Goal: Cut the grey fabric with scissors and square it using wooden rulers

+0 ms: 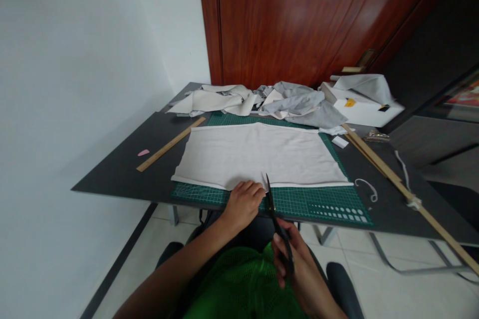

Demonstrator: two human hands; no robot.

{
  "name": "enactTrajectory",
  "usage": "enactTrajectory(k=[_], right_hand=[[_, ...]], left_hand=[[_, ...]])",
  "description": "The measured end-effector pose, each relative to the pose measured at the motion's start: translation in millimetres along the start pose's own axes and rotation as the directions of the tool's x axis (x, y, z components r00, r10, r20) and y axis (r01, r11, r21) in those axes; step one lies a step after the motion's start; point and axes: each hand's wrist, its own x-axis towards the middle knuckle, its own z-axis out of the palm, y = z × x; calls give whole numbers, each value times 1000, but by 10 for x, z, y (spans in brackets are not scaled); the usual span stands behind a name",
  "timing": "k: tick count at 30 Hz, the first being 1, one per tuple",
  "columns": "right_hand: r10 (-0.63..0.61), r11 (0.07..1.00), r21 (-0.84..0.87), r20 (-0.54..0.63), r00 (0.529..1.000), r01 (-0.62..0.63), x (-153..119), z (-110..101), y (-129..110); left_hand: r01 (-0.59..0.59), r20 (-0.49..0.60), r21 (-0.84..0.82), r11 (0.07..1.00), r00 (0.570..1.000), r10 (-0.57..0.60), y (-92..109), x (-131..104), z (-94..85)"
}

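Observation:
A pale, nearly rectangular cloth lies spread over a green cutting mat. At the middle of the cloth's near edge, my left hand presses down with its fingers closed together on the edge. My right hand is wrapped round the handles of black scissors, just in front of the table. The scissors point away from me; their blades are parted at the near edge, right beside my left fingertips, with one blade over the cloth.
Crumpled fabric and a white box stand along the back. A wooden ruler and a pink piece lie left. Long wooden strips, a white card and a curled cord are at the right.

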Motion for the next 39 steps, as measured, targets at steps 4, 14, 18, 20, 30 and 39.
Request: enactTrajectory(k=[4, 14, 18, 20, 30, 39], right_hand=[[11, 1000, 19, 14, 1000, -11, -30, -25, 6], [9, 1000, -26, -8, 1000, -10, -37, -21, -5], [0, 1000, -25, 1, 1000, 0, -32, -26, 20], [-3, 999, -32, 15, 1000, 3, -24, -22, 38], [-10, 1000, 6, -13, 1000, 10, -39, 42, 50], [-17, 999, 27, 8, 1000, 17, -50, 26, 94]], left_hand=[[-32, 5, -9, 999, 999, 32, 2, -16, 9], [66, 32, -176, 982, 998, -61, 19, 25, -70], [147, 56, -268, 952, 989, -137, 28, 103, -120], [173, 86, -256, 951, 984, -156, 58, 142, -117], [135, 152, -219, 966, 983, -103, 158, 134, -116], [102, 34, -262, 960, 995, -96, 111, 27, -56]])
